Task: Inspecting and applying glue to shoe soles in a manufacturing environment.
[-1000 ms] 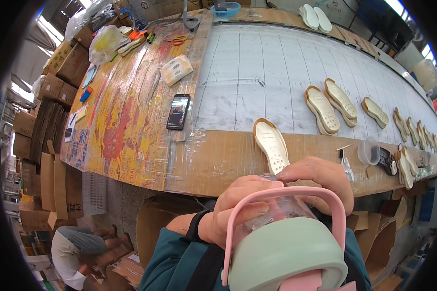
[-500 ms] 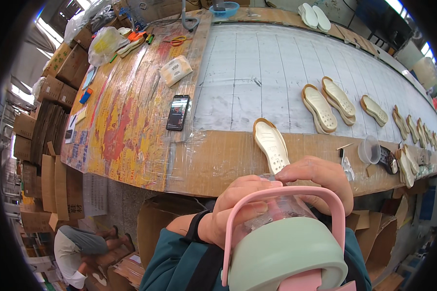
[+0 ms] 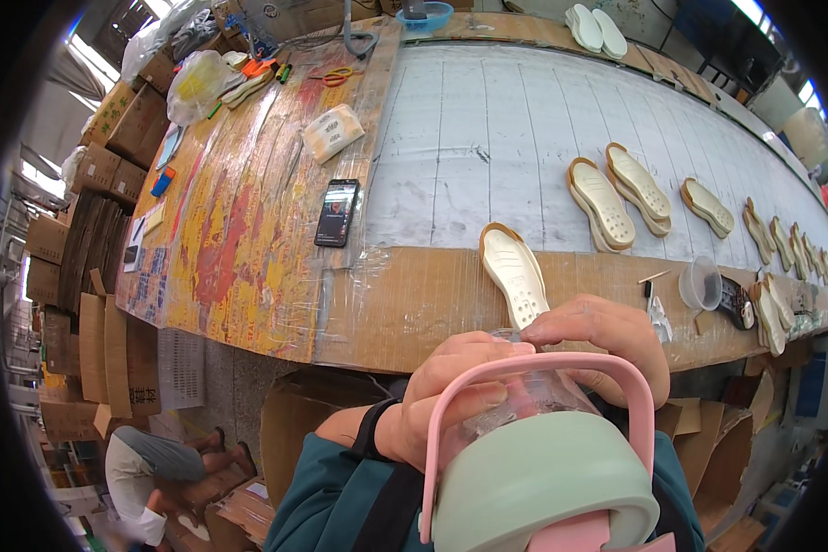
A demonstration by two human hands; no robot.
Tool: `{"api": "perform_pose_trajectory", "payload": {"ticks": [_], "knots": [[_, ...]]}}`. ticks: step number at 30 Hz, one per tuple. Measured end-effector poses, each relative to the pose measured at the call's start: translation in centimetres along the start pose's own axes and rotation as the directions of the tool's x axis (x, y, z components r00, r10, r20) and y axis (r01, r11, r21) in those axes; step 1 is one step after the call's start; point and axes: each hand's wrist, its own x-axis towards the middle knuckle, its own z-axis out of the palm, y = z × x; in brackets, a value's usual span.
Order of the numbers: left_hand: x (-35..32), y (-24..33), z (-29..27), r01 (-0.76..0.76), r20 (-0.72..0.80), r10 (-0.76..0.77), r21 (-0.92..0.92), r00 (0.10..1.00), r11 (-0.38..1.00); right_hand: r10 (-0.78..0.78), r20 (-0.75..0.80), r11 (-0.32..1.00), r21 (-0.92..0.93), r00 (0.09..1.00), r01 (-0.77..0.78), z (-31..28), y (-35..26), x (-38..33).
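Observation:
Close in front of me is a large drinking bottle with a mint-green lid (image 3: 543, 474), a pink carrying handle (image 3: 524, 363) and a clear body. It is tilted, with its lid toward me. My left hand (image 3: 455, 391) wraps round the left side of the clear body. On its other side my right hand (image 3: 607, 345) is closed, fingers bent over the far end. Just beyond my hands a cream shoe sole (image 3: 513, 271) with a tan rim lies on the cardboard edge strip; the hands cover its near end.
A white lined belt (image 3: 469, 147) carries several more soles (image 3: 601, 204) at the right. On the left tabletop are a phone (image 3: 338, 213), a tissue pack (image 3: 333, 133) and scissors (image 3: 337, 77). A clear cup (image 3: 700, 284) stands at right. Someone sits at lower left (image 3: 156, 465).
The belt's lines and the soles on it have shifted slightly left. The person at lower left has moved a little. My hands and the bottle stay practically where they were.

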Motion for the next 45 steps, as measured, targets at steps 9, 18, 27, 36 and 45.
{"api": "perform_pose_trajectory", "payload": {"ticks": [9, 18, 27, 36, 45], "knots": [[0.1, 0.0, 0.5, -0.003, 0.002, 0.003, 0.030, 1.000, 1.000, 0.002, -0.001, 1.000, 0.010, 1.000, -0.002, -0.3, 0.0, -0.2], [-0.1, 0.0, 1.8, 0.162, -0.061, -0.174, -0.161, 0.983, 0.973, 0.008, -0.182, 0.988, 0.155, 0.983, 0.021, -0.2, -0.7, -0.6], [-0.3, -1.1, 2.1, 0.404, 0.010, -0.415, -0.253, 0.910, 0.879, -0.465, -0.227, 0.885, -0.111, 0.856, 0.451, -1.4, -3.0, 2.3], [1.7, -2.0, -1.0, 0.394, 0.192, -0.399, 0.062, 0.897, 0.917, -0.330, -0.007, 0.935, -0.142, 0.944, 0.326, -0.6, -3.5, 2.4], [0.6, -3.5, -4.0, 0.425, 0.048, -0.422, -0.081, 0.905, 0.902, -0.349, 0.050, 0.932, -0.090, 0.936, 0.352, 1.8, -1.7, 5.2]]}}
